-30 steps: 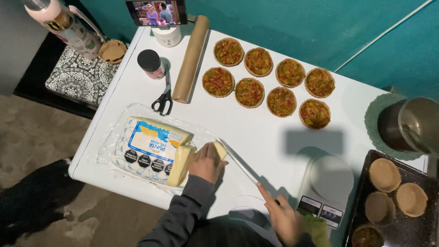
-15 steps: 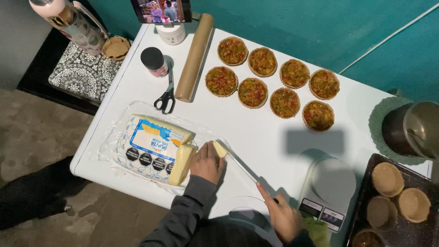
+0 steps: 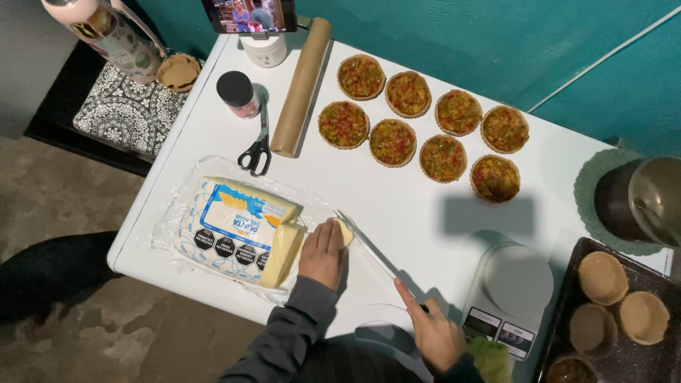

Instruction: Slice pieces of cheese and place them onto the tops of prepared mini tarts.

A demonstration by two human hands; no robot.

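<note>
A big block of pale yellow cheese (image 3: 241, 228) lies in its opened plastic wrapper near the front left of the white table (image 3: 397, 206). My left hand (image 3: 323, 252) presses flat on the cut end of the block, next to a cheese slice (image 3: 345, 231). My right hand (image 3: 436, 333) grips the handle of a long knife (image 3: 365, 245), whose blade runs up and left to the slice beside my left fingers.
Several filled tartlets (image 3: 425, 128) sit at the back centre. A roll of brown paper (image 3: 301, 89), scissors (image 3: 257, 149) and a dark-lidded jar (image 3: 236, 92) lie behind the cheese. A kitchen scale (image 3: 509, 294) stands right of the knife, and beyond it a dark tray of empty tart shells (image 3: 617, 305) and a pot (image 3: 645, 202).
My left hand has shifted slightly on the cheese and the knife blade stays at the slice. The view has moved a little; nothing else differs.
</note>
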